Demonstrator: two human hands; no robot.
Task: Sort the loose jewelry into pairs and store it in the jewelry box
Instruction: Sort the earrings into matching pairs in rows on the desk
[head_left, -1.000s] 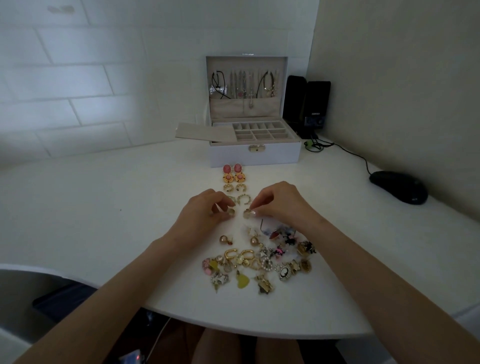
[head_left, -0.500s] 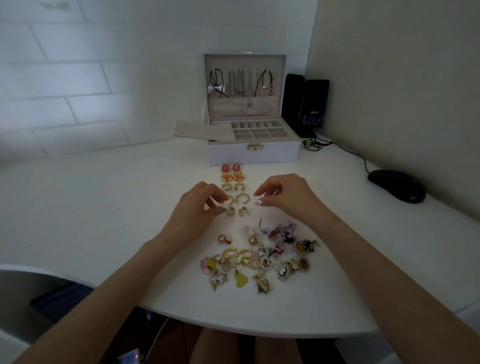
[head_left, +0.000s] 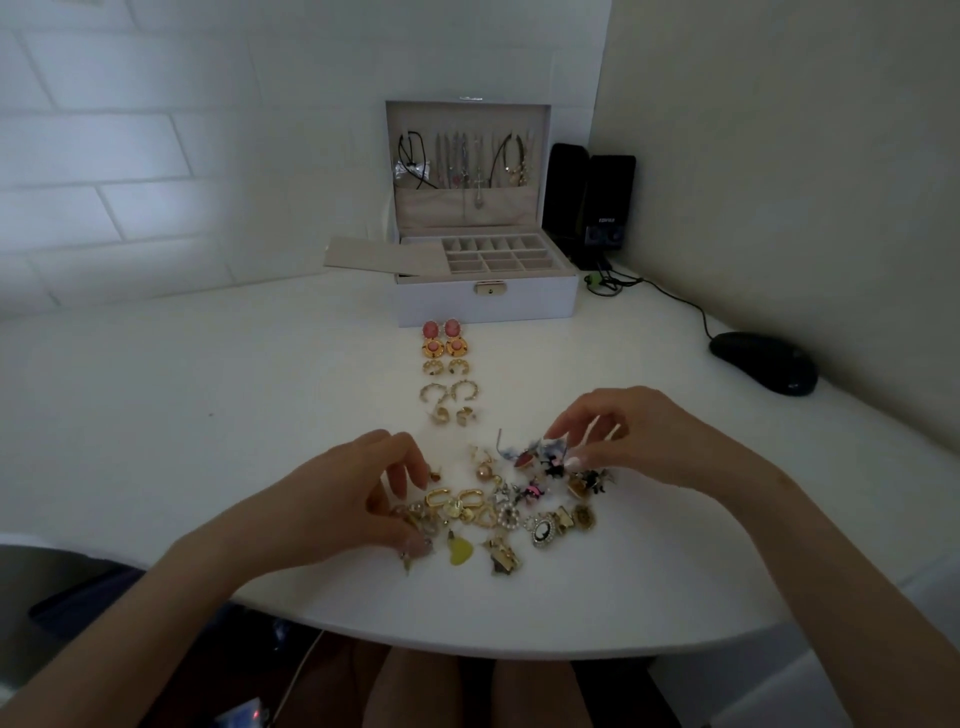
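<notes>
- The left hand (head_left: 363, 499) is hanging over the near-left edge of the loose jewelry (head_left: 511, 512). Its fingers are curling down, with the fingertips (head_left: 402, 486) among the gold pieces. I cannot tell whether it is pinching any of them.
- The right hand (head_left: 639, 441) is reaching into the far-right part of the same heap. Its forefinger and thumb are bending toward a blue-and-white piece (head_left: 553, 446), but I cannot tell whether they are clamping it or only touching it.
- The loose jewelry is lying in a tangled heap on the white table (head_left: 208, 415), near the person and between the two hands. It is showing gold links, pearls, a yellow heart and a black cameo.
- Five sorted pairs are lying in a column running from the heap toward the box, each pair side by side:
  - the pink oval pair (head_left: 441, 329) is sitting farthest, just in front of the box
  - then the gold-rimmed pink pair (head_left: 445, 347)
  - then the small gold pair (head_left: 445, 367)
  - then the gold hoop pair (head_left: 449, 391)
  - then the chunky gold pair (head_left: 451, 414), nearest the heap
- The jewelry box (head_left: 485, 304) is standing open at the far side of the table, with its lid upright. Necklaces (head_left: 467, 161) are hanging inside the lid.
- A beige flap (head_left: 384, 256) is sticking out of the box to the left.
- Black speakers (head_left: 592, 202) are standing just right of the box.
- A black mouse (head_left: 761, 362) is resting at the far right.
</notes>
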